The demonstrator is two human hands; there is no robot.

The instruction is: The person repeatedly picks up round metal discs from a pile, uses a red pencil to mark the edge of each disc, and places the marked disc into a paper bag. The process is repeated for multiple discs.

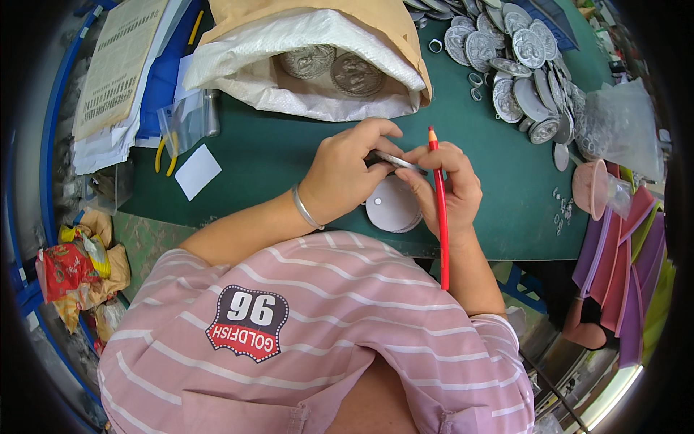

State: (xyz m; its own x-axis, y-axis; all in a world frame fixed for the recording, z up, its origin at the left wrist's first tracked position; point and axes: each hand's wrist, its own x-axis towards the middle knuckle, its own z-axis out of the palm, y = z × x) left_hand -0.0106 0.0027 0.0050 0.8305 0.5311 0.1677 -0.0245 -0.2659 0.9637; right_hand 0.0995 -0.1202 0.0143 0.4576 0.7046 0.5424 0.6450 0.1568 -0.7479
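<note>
Between my two hands a metal medallion [400, 162] is tilted nearly edge-on, so its faces hardly show. My left hand [340, 170], with a silver bangle at the wrist, pinches its left side; a small dark patch there is too hidden to name. The fingers of my right hand [459, 181] grip its right side. That same hand also carries a red pencil [441, 217], tip pointing away from me. Just below my fingers a round grey disc [391, 208] with a small pale stud lies flat on the green table [275, 155].
A white-lined sack [311, 98] holding embossed medallions [358, 74] lies beyond my hands. Loose medallions [528, 47] are heaped at the far right, near a clear plastic bag [625, 123] and a pink cup [590, 188]. Yellow-handled pliers [172, 155] and white paper [197, 172] sit left.
</note>
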